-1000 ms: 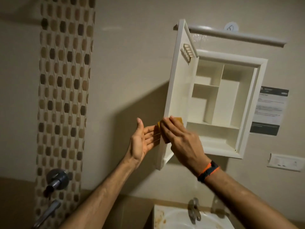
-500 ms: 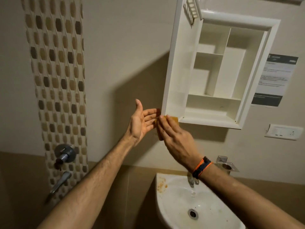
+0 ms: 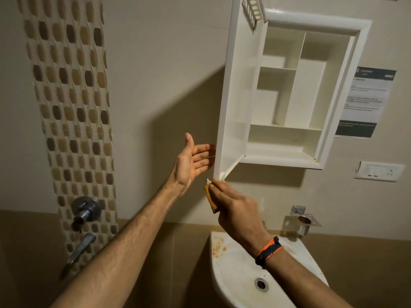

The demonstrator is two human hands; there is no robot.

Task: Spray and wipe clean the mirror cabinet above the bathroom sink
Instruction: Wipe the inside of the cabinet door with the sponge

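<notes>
White cabinet (image 3: 289, 90) on the wall above the sink (image 3: 233, 274), door (image 3: 235, 96) swung wide, its long edge running upright, bare shelves inside. Left hand (image 3: 191, 162) flat, fingers straight against the door's outer face. Right hand (image 3: 235, 210) pinches a yellow cloth (image 3: 210, 197) at the door's bottom corner.

Both bare forearms reach up and forward. The left hand (image 3: 193, 160) is raised palm-inward, fingers straight and together, thumb pointing up. The right hand (image 3: 235, 206), with an orange and dark-blue braided wristband (image 3: 268, 251) on its wrist, pinches a small mustard-yellow cleaning pad (image 3: 210, 197).
</notes>
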